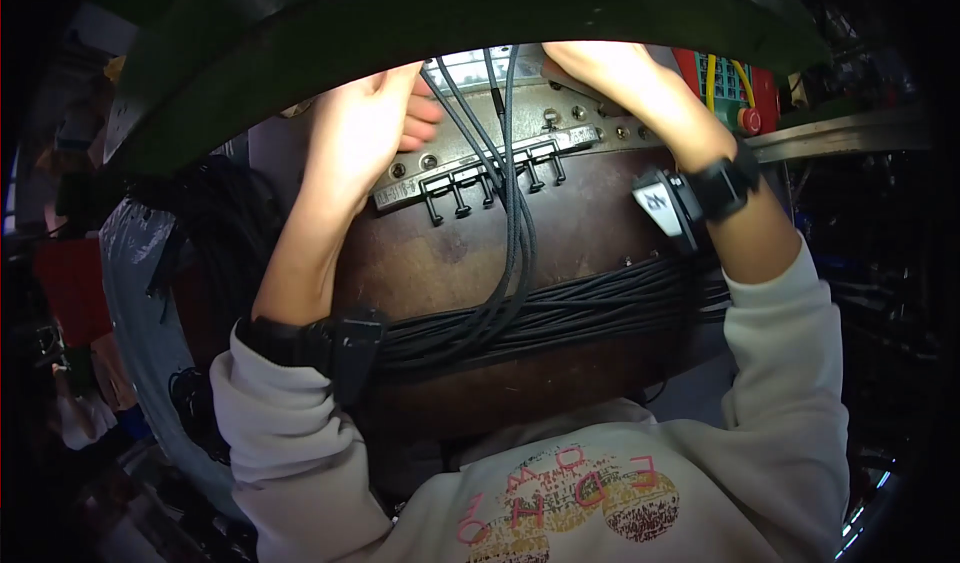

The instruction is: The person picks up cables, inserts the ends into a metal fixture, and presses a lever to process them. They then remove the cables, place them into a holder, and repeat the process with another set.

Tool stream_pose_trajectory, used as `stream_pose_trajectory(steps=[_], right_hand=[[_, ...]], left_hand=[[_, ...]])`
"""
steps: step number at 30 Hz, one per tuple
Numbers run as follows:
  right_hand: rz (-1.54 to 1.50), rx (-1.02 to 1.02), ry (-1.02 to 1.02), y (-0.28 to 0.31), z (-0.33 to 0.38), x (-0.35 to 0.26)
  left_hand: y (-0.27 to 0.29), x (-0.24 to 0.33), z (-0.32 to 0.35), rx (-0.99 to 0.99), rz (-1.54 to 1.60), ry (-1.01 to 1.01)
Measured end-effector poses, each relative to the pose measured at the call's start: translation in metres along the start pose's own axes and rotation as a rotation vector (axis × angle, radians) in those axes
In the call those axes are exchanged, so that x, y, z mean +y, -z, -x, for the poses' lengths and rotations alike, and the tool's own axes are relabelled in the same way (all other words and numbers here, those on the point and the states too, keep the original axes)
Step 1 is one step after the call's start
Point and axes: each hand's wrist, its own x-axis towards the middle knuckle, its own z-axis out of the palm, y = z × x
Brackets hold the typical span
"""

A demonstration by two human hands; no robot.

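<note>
My left hand [365,113] reaches up at the left end of a metal fixture plate [465,131]. Its lower fingers are bent and slightly blurred; the rest pass out of sight under a dark green cover. My right hand [605,63] goes under the same cover from the right, with its fingers hidden. Between the hands, several black cables [512,203] run down from the lit metal part [470,66] at the top. They cross a metal bar with black hooks [480,178]. Whether either hand holds a cable cannot be made out.
The dark green curved cover [480,8] overhangs the work. A bundle of black cables [570,308] lies across the brown work surface [430,253]. At the upper right is a red box with a red button [750,118]. Black straps with devices [715,191] sit on both forearms.
</note>
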Motion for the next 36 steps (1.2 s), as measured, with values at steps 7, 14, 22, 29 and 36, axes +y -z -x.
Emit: stream_pose_trajectory(steps=[7,14,22,29,36], right_hand=[[0.286,0.065,0.240,-0.010,0.021,0.006],[0.087,-0.081,0.077,-0.007,0.022,0.010],[-0.028,0.103,-0.097,-0.014,0.017,0.016],[0.003,-0.116,-0.195,-0.013,0.023,0.027],[-0.278,-0.010,-0.051,0.073,0.041,-0.009]], left_hand=[[0.009,-0.044,-0.046,0.464,-0.799,-1.344],[0.003,-0.053,-0.055,0.453,-0.809,-1.237],[-0.002,-0.059,-0.062,0.554,-0.773,-1.183],[0.008,-0.062,-0.063,0.496,-0.738,-1.041],[0.031,-0.029,0.007,0.265,-0.557,-0.672]])
